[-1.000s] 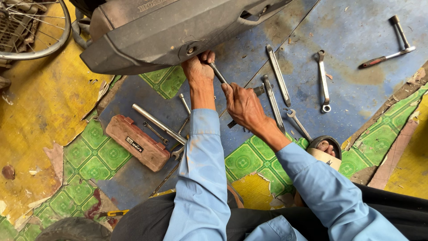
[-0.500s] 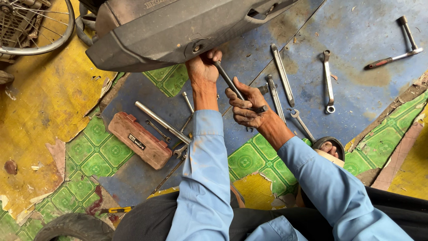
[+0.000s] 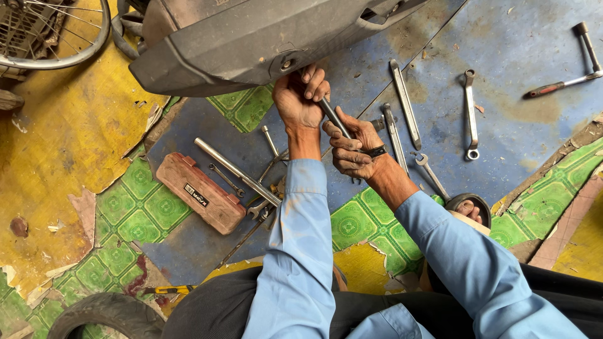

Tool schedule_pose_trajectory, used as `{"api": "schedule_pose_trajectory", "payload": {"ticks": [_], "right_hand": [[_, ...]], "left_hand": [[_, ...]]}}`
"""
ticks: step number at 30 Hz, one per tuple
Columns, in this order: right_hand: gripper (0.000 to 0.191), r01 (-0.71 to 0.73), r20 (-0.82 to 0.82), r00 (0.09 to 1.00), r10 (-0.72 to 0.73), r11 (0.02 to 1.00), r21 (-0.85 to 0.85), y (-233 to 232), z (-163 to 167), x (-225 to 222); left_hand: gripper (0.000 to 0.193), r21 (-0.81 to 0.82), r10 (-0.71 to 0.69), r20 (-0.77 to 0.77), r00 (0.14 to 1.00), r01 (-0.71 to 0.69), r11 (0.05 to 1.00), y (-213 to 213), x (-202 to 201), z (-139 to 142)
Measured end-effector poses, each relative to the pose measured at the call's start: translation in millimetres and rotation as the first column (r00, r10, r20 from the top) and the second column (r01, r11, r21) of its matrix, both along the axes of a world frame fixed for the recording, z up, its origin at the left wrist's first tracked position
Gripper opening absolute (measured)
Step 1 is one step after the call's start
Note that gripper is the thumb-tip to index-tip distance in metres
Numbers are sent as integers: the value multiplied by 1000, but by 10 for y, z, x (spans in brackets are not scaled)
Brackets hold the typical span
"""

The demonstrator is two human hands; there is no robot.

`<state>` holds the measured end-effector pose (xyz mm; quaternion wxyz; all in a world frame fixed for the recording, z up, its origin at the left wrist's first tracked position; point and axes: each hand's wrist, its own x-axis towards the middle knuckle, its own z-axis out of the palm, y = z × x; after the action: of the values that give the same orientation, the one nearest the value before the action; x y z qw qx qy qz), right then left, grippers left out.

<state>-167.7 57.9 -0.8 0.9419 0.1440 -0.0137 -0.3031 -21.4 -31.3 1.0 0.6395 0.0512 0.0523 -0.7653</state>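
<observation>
A large dark grey plastic body panel [image 3: 251, 37], smooth but dusty, fills the upper middle of the frame. Just under its lower edge the left hand [image 3: 301, 97] is closed around the upper end of a slim dark metal wrench [image 3: 336, 119]. The right hand [image 3: 352, 147], just below and to the right, grips the lower end of the same tool with bent fingers. The worn floor [image 3: 75, 144] has peeling yellow, blue and green patterned covering. Left of centre lies a closed reddish-brown rectangular case [image 3: 200, 193]; its contents are hidden. Long silver spanners [image 3: 405, 103] lie loose at the right of the hands.
</observation>
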Motion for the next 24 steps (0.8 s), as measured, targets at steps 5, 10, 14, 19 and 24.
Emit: {"api": "schedule_pose_trajectory", "payload": {"ticks": [5,10,14,19,24], "right_hand": [[62,-120,-399,916,41,977,-174,-117,124,-29],[53,-479,-938,112,-328,809,-340,-453,540,-340],[37,-605,-729,-244,-639,688,-401,-434,888,-418],[50,-893,229,-299,-926,187,-409,31,861,84],[28,-714,-289,-307,-907,420,-560,40,652,197]], "left_hand": [[31,6,11,-14,1000,-11,1000,-16,-19,16],[31,28,48,216,975,-55,998,-21,-16,44],[32,51,90,345,934,-115,992,-35,-58,73],[36,60,98,423,901,-136,989,-65,-94,116],[33,93,68,452,889,-123,988,-98,-102,138]]}}
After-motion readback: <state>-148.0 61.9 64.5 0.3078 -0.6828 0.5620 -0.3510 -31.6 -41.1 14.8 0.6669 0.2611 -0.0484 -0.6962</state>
